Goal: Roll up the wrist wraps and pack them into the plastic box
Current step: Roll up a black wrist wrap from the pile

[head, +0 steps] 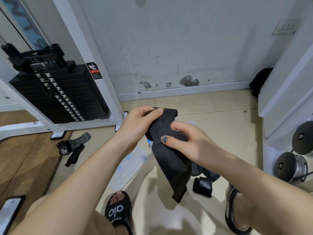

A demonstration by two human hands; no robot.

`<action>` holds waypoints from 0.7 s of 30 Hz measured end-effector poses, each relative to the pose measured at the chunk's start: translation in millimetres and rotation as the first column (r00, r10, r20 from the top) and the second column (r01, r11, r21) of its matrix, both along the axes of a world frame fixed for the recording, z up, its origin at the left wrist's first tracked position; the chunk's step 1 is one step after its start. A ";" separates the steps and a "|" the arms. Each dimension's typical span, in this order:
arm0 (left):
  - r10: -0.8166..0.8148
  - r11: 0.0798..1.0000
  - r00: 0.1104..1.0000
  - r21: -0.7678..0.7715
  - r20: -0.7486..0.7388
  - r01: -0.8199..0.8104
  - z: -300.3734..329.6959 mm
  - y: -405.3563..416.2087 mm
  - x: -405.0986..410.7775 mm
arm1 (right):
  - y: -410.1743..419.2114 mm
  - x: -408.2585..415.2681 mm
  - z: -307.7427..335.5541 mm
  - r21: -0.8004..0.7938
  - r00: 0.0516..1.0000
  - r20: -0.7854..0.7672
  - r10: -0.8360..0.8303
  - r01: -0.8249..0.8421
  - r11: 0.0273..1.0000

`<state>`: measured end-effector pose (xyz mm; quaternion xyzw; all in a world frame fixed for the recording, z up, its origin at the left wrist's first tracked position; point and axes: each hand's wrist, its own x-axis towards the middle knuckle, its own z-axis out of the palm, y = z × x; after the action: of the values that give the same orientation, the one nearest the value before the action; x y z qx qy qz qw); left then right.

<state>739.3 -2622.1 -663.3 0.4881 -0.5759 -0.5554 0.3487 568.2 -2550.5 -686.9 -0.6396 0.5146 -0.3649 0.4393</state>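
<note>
A black wrist wrap point(169, 160) hangs in the air between both hands, its free end pointing down toward the floor. My left hand point(137, 122) pinches its upper end, where a small orange tag shows. My right hand point(191, 141) grips the wrap just below, thumb across its front. A clear plastic lid point(128, 165) with blue clips lies on the floor under my left forearm. A rolled black wrap point(202, 186) lies on the floor at the right, beside more dark wraps point(205, 173). Loose straps point(72, 148) lie on the floor to the left.
A white cable machine with a black weight stack point(57, 95) stands at the left. Dumbbells point(293, 165) lie at the right by a white frame. A brown mat point(25, 158) covers the left floor. My feet in black slides point(118, 211) are below. A phone point(8, 212) lies at bottom left.
</note>
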 end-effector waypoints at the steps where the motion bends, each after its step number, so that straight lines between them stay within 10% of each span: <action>1: 0.002 1.000 1.000 -0.015 -0.003 -0.002 0.8 -0.1 -0.1 | -0.1 3.1 2.4 0.084 0.996 0.089 -0.017 0.009 0.996; 8: 0.035 0.994 0.996 -0.101 -0.079 -0.042 6.1 -1.8 1.2 | -3.7 1.0 8.5 0.460 0.636 0.761 -0.123 -0.397 0.794; 21: -0.016 0.989 0.993 -0.145 -0.118 -0.001 10.5 4.5 -1.8 | -6.4 10.1 10.4 0.427 0.464 0.875 -0.139 -0.604 0.672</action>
<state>737.5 -2617.7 -652.8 0.4253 -0.5951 -0.5414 0.4146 578.3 -2556.9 -676.5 -0.2241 0.2184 -0.3376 0.8878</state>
